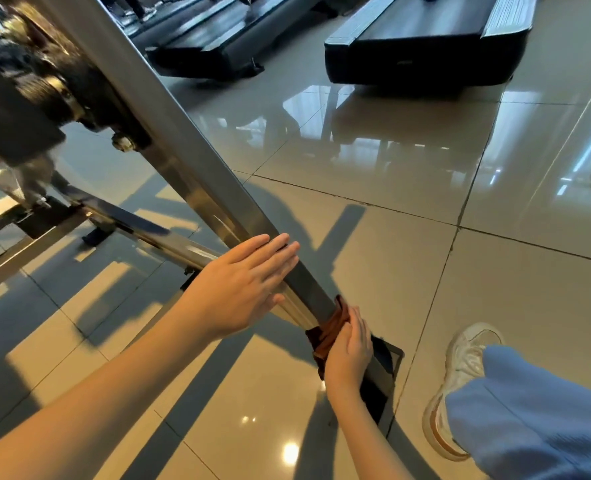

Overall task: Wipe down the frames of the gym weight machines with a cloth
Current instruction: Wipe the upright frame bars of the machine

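Note:
A grey steel frame bar (197,168) of a weight machine slants from the upper left down to a black foot plate (392,358) on the floor. My left hand (242,289) lies flat against the bar with straight fingers. Lower down, my right hand (349,351) grips a rust-brown cloth (332,327) wrapped round the bar just above the foot plate.
Weight plates and bolts (45,88) hang at the upper left, with lower frame rails (124,226) crossing the glossy tile floor. Two treadmill ends (422,53) stand at the back. My white shoe (460,382) and blue trouser leg are at the lower right.

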Demonstrator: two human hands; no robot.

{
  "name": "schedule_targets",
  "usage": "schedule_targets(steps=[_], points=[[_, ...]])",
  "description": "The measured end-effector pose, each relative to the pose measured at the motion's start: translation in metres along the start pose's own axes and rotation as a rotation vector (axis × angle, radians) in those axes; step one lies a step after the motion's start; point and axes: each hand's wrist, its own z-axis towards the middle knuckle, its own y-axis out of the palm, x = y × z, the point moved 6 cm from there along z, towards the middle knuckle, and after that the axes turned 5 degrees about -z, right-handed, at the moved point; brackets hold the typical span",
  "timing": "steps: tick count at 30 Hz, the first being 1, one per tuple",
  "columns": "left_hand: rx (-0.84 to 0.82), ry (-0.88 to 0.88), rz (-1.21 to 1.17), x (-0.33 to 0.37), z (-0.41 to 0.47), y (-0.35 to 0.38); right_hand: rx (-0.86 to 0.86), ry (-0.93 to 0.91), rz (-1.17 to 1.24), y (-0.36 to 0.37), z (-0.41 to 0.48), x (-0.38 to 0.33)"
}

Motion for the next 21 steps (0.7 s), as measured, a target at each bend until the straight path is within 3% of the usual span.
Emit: schedule_targets(steps=[7,9,14,21], points=[[0.032,-0.088,0.01,-0.024,-0.008,-0.019,-0.214,-0.429,0.053,0.017,-0.015,-0.124],[0.026,-0.125,0.011,-0.033,-0.012,-0.023,-0.209,-0.449,0.011,0.012,-0.009,-0.11],[0.044,-0.188,0.014,-0.045,-0.018,-0.032,-0.157,-0.183,-0.049,0.007,-0.003,-0.069],[0.074,-0.204,0.016,-0.046,-0.015,-0.038,-0.294,-0.597,-0.076,0.026,-0.009,-0.164]])
